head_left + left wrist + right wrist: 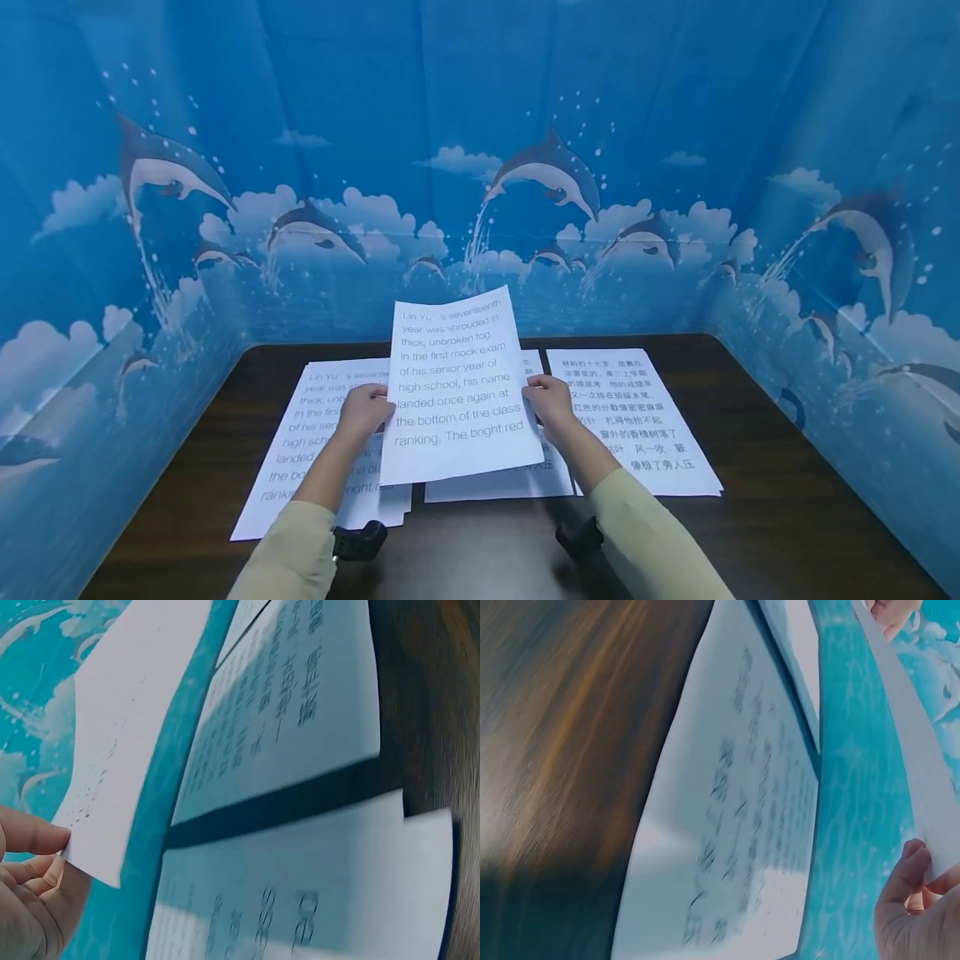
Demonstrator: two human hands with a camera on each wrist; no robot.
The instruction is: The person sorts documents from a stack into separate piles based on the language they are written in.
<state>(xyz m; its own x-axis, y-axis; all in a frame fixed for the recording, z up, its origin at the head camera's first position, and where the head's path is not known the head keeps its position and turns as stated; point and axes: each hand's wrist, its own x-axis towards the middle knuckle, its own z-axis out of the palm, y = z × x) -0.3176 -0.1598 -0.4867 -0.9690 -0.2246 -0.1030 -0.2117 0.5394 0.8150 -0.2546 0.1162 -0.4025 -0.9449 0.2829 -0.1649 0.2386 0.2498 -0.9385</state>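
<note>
A white sheet of paper [457,392] printed with English text is held up above the table, tilted towards me. My left hand [366,410] pinches its left edge, and my right hand [551,402] pinches the right edge. In the left wrist view, the thumb [41,834] lies on the printed face of the sheet [135,712], with curled fingers behind it. The right wrist view has the thumb [911,866] at the edge of the paper [922,750]. Beneath the raised sheet, a middle stack of printed paper [502,486] is mostly hidden.
Left on the dark wood table [465,550] lies a stack of English-text sheets [300,442], its lower corners slightly offset. To the right are sheets with Chinese text [637,417]. A blue dolphin-print curtain [480,167] surrounds the table's back and sides.
</note>
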